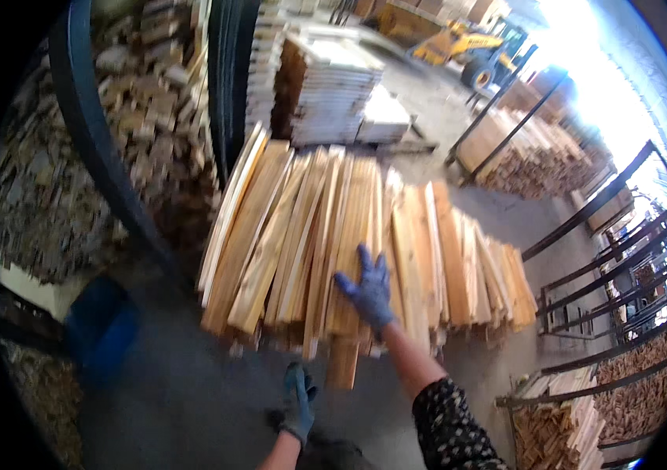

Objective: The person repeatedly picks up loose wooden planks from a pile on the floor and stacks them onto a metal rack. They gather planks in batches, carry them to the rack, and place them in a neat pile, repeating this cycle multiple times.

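Observation:
A wide stack of loose wooden boards (302, 235) lies side by side in front of me, their near ends uneven. My right hand (369, 291), in a blue-grey glove, rests on top of the boards near the middle, fingers spread. One board (342, 364) sticks out past the others toward me, just below that hand. My left hand (299, 403), in a grey-green glove, hangs lower, apart from the near board ends. Its fingers are loosely bent with a gap at the thumb, and I see nothing in them.
Large piles of wood scraps (145, 102) rise at the left behind dark metal posts (232, 70). A blue bin (102, 329) stands lower left. Stacked pale boards (333, 86) and a yellow loader (467, 47) are farther back. Metal racks (616, 274) and lumber carts (533, 153) line the right.

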Demonstrator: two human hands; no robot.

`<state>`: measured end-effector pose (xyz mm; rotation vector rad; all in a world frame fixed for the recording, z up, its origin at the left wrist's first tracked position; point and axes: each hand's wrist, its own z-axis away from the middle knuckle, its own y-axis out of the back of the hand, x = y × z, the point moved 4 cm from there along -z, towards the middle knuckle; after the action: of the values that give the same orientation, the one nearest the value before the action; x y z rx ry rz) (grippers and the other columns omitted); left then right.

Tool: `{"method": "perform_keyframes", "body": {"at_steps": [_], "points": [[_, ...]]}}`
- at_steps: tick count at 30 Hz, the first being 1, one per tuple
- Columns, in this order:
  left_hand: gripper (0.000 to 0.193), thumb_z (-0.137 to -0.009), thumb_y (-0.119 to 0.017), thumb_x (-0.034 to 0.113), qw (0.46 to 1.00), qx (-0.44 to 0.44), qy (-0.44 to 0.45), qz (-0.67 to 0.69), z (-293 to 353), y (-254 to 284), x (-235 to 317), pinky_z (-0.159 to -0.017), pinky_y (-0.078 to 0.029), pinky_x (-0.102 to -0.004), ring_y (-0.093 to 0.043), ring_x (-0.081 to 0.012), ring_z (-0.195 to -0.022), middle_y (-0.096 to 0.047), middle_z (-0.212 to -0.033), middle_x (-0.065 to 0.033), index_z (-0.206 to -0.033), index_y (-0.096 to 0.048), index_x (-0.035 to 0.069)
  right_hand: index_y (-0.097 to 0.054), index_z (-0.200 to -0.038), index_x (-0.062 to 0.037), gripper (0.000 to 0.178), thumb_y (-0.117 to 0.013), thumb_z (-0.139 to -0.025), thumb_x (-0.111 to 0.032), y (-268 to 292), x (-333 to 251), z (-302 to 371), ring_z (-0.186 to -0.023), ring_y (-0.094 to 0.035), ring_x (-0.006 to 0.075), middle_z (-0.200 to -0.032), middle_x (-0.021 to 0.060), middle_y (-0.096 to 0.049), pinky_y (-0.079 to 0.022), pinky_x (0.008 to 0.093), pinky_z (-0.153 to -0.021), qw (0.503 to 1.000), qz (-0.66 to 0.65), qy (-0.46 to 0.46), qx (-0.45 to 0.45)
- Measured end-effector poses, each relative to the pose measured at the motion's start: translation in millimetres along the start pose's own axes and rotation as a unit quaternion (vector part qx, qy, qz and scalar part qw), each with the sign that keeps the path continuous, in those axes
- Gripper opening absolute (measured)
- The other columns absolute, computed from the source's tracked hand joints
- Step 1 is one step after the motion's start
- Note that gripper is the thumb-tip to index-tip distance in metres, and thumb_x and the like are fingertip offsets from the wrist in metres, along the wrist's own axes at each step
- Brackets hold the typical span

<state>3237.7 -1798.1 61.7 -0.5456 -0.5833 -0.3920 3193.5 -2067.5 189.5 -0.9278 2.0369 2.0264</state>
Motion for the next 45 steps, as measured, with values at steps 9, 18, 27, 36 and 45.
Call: {"method": "perform_keyframes", "body": {"at_steps": [9, 18, 27, 36, 45], "points": [[0.081, -0.075, -0.045, 0.076, 0.921, -0.016, 0.237, 0.307, 0.8, -64.2, -39.0, -0.092, -0.045, -0.0489, -0.054, -0.0333, -0.108, -0.053, -0.121, -0.0121, -0.130, -0.046, 0.016, -0.028, -0.147, -0.0188, 0.084, -0.060, -0.080, -0.058, 5.2, 0.9, 6.4, -0.133, -0.021, 0.0531, -0.142, 0.0393, -0.022, -0.021, 0.0532, -0.109, 1.000, -0.011, 0.027, 0.007], [0.096, -0.076, -0.039, 0.079, 0.882, -0.095, 0.226, 0.401, 0.4, -133.2, -29.5, -0.101, -0.038, -0.0516, -0.041, -0.0350, -0.125, -0.043, -0.137, -0.0149, -0.143, -0.028, 0.011, -0.039, -0.141, -0.0237, 0.066, -0.059, -0.083, -0.048, 34.6, 22.3, -13.1, -0.130, -0.027, 0.0533, -0.142, 0.0364, -0.025, -0.025, 0.0561, -0.105, 0.992, -0.099, 0.072, 0.014], [0.077, -0.081, -0.043, 0.070, 0.898, -0.057, 0.175, 0.401, -12.4, -157.8, -16.8, -0.092, -0.044, -0.0490, -0.048, -0.0345, -0.111, -0.050, -0.122, -0.0147, -0.131, -0.040, 0.011, -0.050, -0.133, -0.0276, 0.048, -0.056, -0.086, -0.037, 12.5, 26.2, -26.3, -0.129, -0.030, 0.0513, -0.142, 0.0259, -0.036, -0.025, 0.0554, -0.105, 0.991, -0.088, 0.088, 0.045], [0.060, -0.086, -0.048, 0.061, 0.893, -0.074, 0.134, 0.424, -5.2, -151.7, -15.2, -0.083, -0.050, -0.0464, -0.055, -0.0340, -0.096, -0.058, -0.107, -0.0145, -0.119, -0.052, 0.011, -0.055, -0.128, -0.0325, 0.042, -0.056, -0.087, -0.041, 10.5, 34.3, -21.4, -0.129, -0.029, 0.0537, -0.141, 0.0284, -0.036, -0.024, 0.0551, -0.107, 0.991, -0.098, 0.088, 0.035], [0.052, -0.089, -0.046, 0.059, 0.883, -0.081, 0.131, 0.443, 10.9, -107.1, -27.7, -0.072, -0.055, -0.0436, -0.060, -0.0339, -0.077, -0.064, -0.086, -0.0134, -0.096, -0.063, 0.010, -0.052, -0.130, -0.0264, 0.045, -0.053, -0.089, -0.046, 21.7, 31.9, -29.2, -0.129, -0.032, 0.0489, -0.135, 0.0306, -0.041, -0.023, 0.0504, -0.110, 0.990, -0.043, 0.135, -0.011]]}}
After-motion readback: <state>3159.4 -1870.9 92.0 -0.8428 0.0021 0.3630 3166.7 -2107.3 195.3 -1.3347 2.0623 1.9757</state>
